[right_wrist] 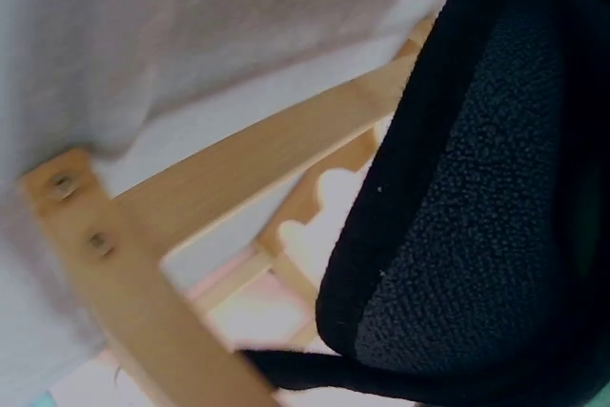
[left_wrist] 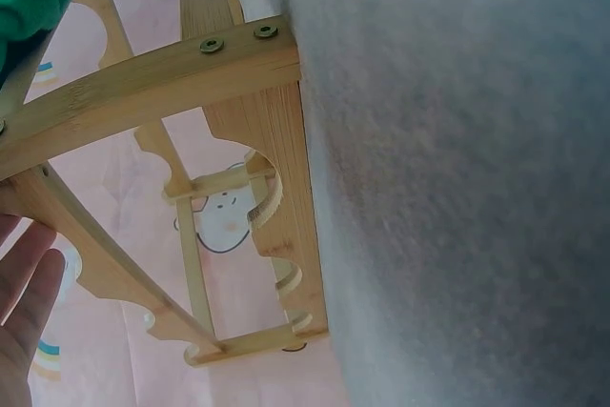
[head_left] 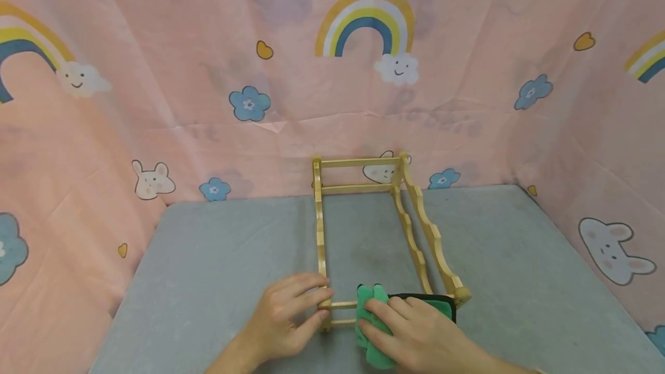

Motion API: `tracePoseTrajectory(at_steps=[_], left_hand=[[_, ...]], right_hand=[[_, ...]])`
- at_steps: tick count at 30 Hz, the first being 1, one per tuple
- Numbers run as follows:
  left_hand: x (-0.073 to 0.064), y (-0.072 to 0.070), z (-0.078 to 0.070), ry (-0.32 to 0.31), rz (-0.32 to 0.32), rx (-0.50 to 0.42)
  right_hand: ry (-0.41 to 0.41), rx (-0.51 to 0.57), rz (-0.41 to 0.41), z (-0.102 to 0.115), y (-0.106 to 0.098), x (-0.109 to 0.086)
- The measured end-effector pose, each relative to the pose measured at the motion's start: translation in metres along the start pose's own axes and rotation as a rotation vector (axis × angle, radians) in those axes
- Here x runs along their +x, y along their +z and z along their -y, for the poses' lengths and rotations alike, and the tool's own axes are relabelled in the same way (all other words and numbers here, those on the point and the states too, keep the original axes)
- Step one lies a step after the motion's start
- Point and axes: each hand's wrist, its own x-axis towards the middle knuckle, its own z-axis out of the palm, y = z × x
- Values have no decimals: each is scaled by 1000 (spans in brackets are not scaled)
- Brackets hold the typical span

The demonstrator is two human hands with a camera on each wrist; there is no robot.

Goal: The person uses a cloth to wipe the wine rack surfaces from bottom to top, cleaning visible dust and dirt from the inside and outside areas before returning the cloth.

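Observation:
A light wooden rack (head_left: 320, 229) with scalloped side rails stands on the grey table. My left hand (head_left: 286, 313) holds its near left corner, thumb low on the post and fingers over the rail. In the left wrist view, fingertips (left_wrist: 33, 269) touch a scalloped rail. My right hand (head_left: 413, 328) grips a folded green cloth (head_left: 371, 305) with black edging at the rack's near crossbars (head_left: 343, 305). The cloth (right_wrist: 477, 188) looks dark in the right wrist view and covers part of the rack there; the right hand's fingers are hidden.
The grey tabletop (head_left: 234, 247) extends to both sides of the rack. A pink curtain (head_left: 291, 149) printed with rainbows, flowers and rabbits hangs behind and along both sides. The rack's far end (head_left: 358, 163) stands close to the back curtain.

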Motion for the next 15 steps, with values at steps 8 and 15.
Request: tracePoseTrajectory(at_steps=[8, 15], left_hand=[[-1, 0, -1, -2, 3, 7], [-2, 1, -1, -5, 5, 7]], right_hand=[[68, -23, 68, -5, -17, -21], [86, -53, 102, -15, -30, -46]])
